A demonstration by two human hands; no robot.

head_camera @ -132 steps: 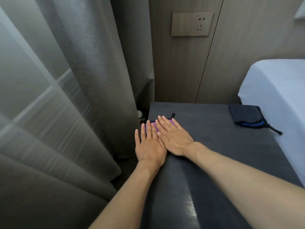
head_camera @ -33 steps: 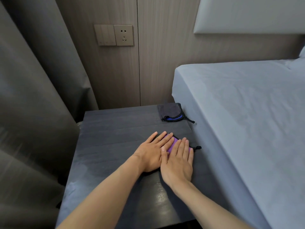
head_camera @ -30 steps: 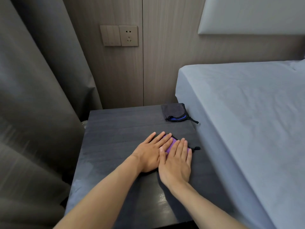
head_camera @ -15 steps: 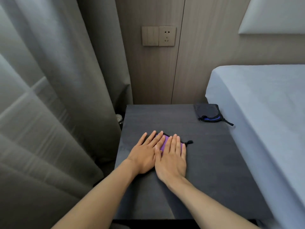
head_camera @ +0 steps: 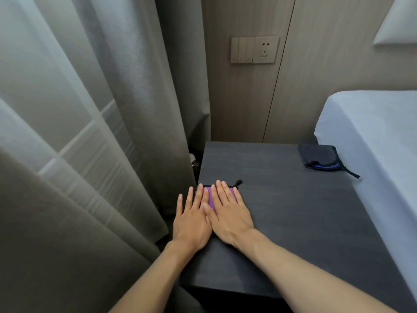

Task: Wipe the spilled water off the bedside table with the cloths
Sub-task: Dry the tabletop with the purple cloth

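Observation:
A small purple cloth [head_camera: 211, 196] with a black edge and loop lies at the left edge of the dark bedside table [head_camera: 293, 211]. My left hand [head_camera: 191, 220] and my right hand [head_camera: 230, 213] press flat on it side by side, fingers straight, covering most of it. My left hand partly overhangs the table's left edge. A second cloth [head_camera: 320, 155], dark with blue trim, lies folded at the table's back right corner, apart from both hands. No water shows plainly on the tabletop.
Grey curtains [head_camera: 90, 154] hang close against the table's left side. A bed with a pale sheet [head_camera: 379, 136] borders the right side. A wood-panelled wall with a switch and socket plate [head_camera: 253, 49] stands behind. A small round object [head_camera: 193, 159] sits between curtain and table.
Both hands have slid the purple cloth from the table's right side, near the bed, across to its left edge. The dark cloth has stayed in place.

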